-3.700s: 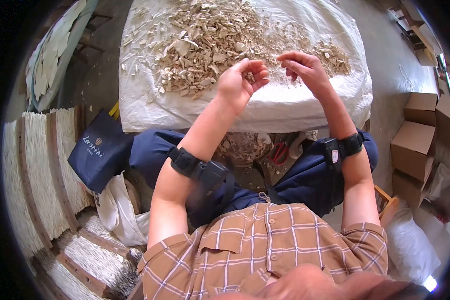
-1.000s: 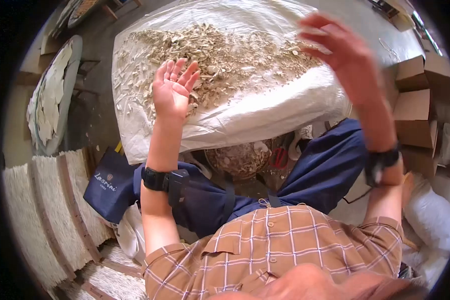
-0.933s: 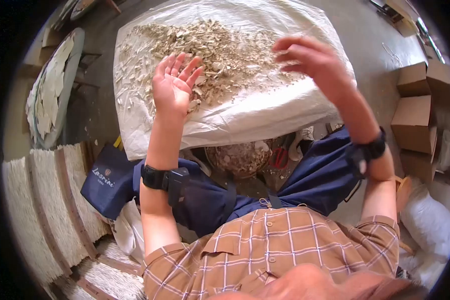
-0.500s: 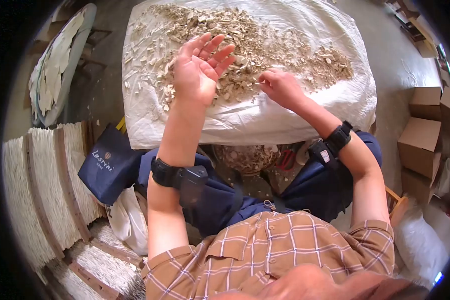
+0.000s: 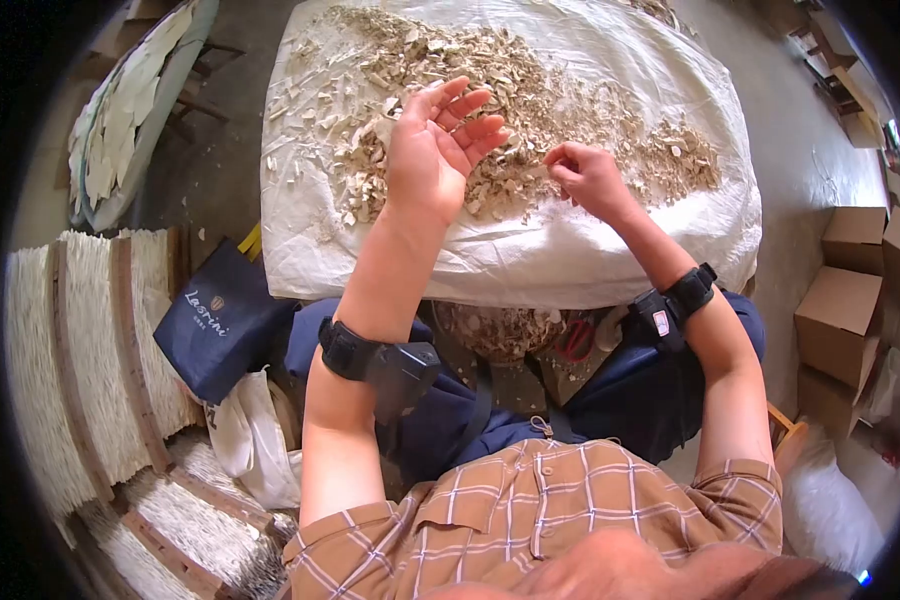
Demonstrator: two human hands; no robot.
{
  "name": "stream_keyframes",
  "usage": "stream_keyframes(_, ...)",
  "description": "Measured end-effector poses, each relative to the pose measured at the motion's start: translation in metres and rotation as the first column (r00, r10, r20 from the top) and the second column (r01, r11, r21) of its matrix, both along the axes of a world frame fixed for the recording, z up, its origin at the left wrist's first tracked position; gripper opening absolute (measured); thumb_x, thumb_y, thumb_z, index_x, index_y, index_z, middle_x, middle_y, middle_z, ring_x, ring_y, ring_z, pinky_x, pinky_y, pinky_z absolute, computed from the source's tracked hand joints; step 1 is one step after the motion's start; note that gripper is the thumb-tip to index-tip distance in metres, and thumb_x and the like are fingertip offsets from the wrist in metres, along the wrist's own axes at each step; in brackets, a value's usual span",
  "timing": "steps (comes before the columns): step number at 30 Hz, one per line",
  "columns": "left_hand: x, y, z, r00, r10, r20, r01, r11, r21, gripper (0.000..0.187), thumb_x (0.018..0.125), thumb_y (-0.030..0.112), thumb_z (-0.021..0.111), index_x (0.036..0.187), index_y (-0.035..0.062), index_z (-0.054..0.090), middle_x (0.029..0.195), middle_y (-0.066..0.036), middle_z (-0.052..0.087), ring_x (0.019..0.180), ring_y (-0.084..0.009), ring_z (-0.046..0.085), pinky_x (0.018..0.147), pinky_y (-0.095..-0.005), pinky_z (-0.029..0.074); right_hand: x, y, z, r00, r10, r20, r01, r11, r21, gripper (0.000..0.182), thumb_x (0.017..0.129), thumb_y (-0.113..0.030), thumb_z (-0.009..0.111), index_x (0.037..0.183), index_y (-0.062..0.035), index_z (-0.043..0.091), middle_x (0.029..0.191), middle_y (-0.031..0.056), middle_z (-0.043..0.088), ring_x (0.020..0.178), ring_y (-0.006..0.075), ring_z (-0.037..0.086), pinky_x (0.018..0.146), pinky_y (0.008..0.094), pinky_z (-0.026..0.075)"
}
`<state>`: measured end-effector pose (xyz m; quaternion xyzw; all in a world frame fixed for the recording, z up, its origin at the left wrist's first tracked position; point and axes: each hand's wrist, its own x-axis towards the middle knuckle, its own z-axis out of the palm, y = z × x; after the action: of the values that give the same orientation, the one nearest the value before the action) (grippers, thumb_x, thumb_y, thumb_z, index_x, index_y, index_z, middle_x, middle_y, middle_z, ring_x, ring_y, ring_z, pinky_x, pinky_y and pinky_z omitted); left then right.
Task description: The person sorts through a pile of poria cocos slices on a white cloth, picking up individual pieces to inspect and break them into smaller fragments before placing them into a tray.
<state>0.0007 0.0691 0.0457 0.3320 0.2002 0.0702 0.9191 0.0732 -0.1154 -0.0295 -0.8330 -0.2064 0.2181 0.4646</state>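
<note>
A heap of dried, pale tan chips and flakes (image 5: 500,75) is spread over a white cloth (image 5: 390,275) on the table in front of me. My left hand (image 5: 435,150) is held palm up above the heap's near left part, its fingers apart and slightly curled, with nothing visible in the palm. To its right, my right hand (image 5: 588,180) hovers over the heap's near edge. Its thumb and fingers are drawn together in a pinch; whatever may be between the fingertips is too small to name.
Below the table edge are a round container of chips (image 5: 500,335) and red-handled scissors (image 5: 576,340). A navy bag (image 5: 215,325) lies left, near stacks of pale sheets (image 5: 90,370). Cardboard boxes (image 5: 840,315) stand right. A rack of pale pieces (image 5: 135,120) is back left.
The view has shifted, so the table sits slightly lower and to the right. My left hand stays palm up, and my right hand has turned a little, still pinched.
</note>
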Motion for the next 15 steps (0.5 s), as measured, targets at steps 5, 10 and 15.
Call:
stream_keyframes(5,0.002,0.000,-0.005,0.999,-0.033,0.022,0.033,0.999,-0.021,0.031,0.085,0.025,0.041,0.104,0.0008,0.048,0.090,-0.010,0.055,0.074,-0.0222,0.056,0.076,-0.0399,0.046,-0.004,0.010,-0.017,0.860,0.202,0.468,-0.127,0.974,-0.186,0.009,0.072,-0.013,0.056,0.074,-0.0070,0.063,0.075,0.0121,0.058,0.072,0.0304,0.056,0.066,0.0367,0.046)
stream_keyframes(10,0.006,-0.001,-0.006,0.999,-0.035,0.018,0.036,0.999,-0.020,0.031,0.086,0.025,0.041,0.103,0.0006,0.049,0.088,-0.010,0.056,0.071,-0.0218,0.056,0.075,-0.0401,0.047,-0.009,0.015,-0.018,0.820,0.249,0.515,-0.135,0.959,-0.248,0.010,0.073,-0.014,0.055,0.074,-0.0060,0.061,0.074,0.0129,0.057,0.071,0.0296,0.057,0.065,0.0365,0.046)
stream_keyframes(15,0.006,0.001,-0.007,0.998,-0.049,0.028,0.050,0.998,-0.030,0.030,0.086,0.025,0.040,0.102,0.0007,0.049,0.086,-0.009,0.056,0.071,-0.0203,0.056,0.074,-0.0393,0.047,0.015,-0.008,0.002,0.905,0.138,0.401,-0.089,0.986,-0.140,0.012,0.076,-0.014,0.055,0.076,-0.0024,0.059,0.074,0.0124,0.059,0.067,0.0235,0.057,0.063,0.0327,0.046)
